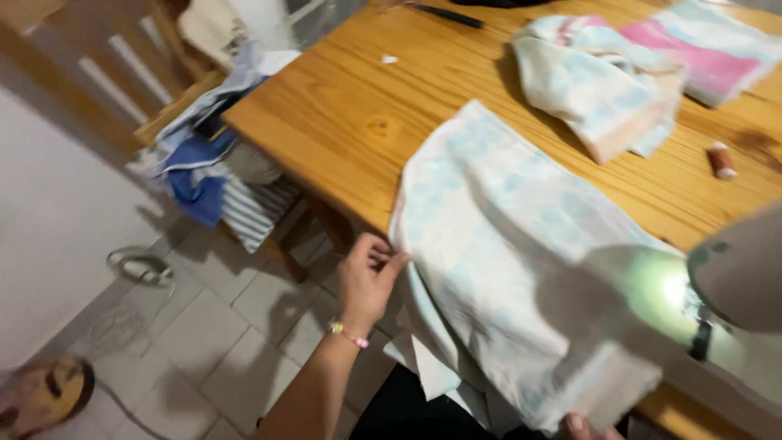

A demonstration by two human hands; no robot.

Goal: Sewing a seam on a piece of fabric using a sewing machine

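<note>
Left hand [368, 281]: pinches the pale cloth [521, 269] edge.
Right hand [580, 425]: grip cannot be told.
Advice: keep the edge taut.

Bare wood of table [342, 114] open left of pale cloth [505, 244]; small white scrap [389, 59] only thing there. Far side crowded: bunched towel [603, 81], pink cloth [709, 49], thread spool [720, 160]. Sewing machine [733, 285] blocks right edge. Chair [212, 171] heaped with clothes narrows gap off left corner. Floor [204, 342] below mostly open.
</note>
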